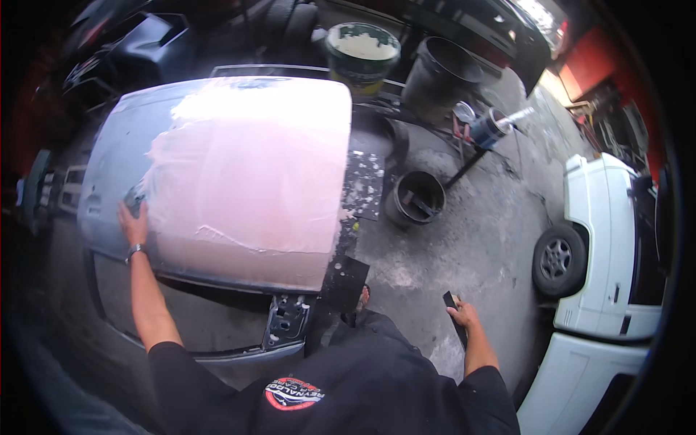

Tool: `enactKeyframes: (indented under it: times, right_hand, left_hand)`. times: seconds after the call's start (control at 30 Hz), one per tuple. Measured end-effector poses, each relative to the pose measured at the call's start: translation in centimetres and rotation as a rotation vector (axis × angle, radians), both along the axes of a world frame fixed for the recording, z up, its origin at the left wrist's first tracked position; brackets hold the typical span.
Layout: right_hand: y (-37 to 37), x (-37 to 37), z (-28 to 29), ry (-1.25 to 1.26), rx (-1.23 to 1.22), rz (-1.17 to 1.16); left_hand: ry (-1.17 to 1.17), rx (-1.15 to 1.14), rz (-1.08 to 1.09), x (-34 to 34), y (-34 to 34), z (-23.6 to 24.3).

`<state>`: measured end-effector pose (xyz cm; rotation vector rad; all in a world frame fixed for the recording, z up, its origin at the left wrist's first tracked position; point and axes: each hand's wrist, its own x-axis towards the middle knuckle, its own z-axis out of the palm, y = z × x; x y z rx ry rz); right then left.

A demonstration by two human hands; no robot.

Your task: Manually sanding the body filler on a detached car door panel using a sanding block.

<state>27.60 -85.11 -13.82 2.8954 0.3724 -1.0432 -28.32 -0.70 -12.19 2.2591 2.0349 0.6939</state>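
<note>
A car door panel (116,156) lies flat on my left, its window frame toward me. Pale pink body filler (254,167) covers most of its skin, with ragged edges on the left and a ridge near the front. My left hand (135,221) reaches over the panel's left part, fingers closed on a small dark flat piece (135,195) pressed to the surface at the filler's edge; its exact kind is unclear. Off to the right, above the floor, my right hand (465,314) grips a long dark flat tool (460,330) with a tan patch near its top.
Behind the door stand a filler-smeared bucket (362,61) and a tall dark bucket (438,76). A smaller black bucket (417,199) with things inside sits on the concrete floor (478,225). A can (487,129) stands farther back. A white vehicle (605,239) is parked at right.
</note>
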Motion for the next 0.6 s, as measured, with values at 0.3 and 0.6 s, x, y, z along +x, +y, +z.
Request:
enactKeyframes:
  times: [0.3, 0.6]
  right_hand:
    - [-1.2, 4.2, -5.2, 0.037, -0.033, 0.035]
    - [12.1, 17.5, -13.5, 0.05, 0.344, 0.104]
  left_hand:
    - [-0.07, 0.044, -0.254, 9.9, -1.7, 2.2]
    - [-0.451, -0.372, -0.743, 43.1, -30.5, 11.3]
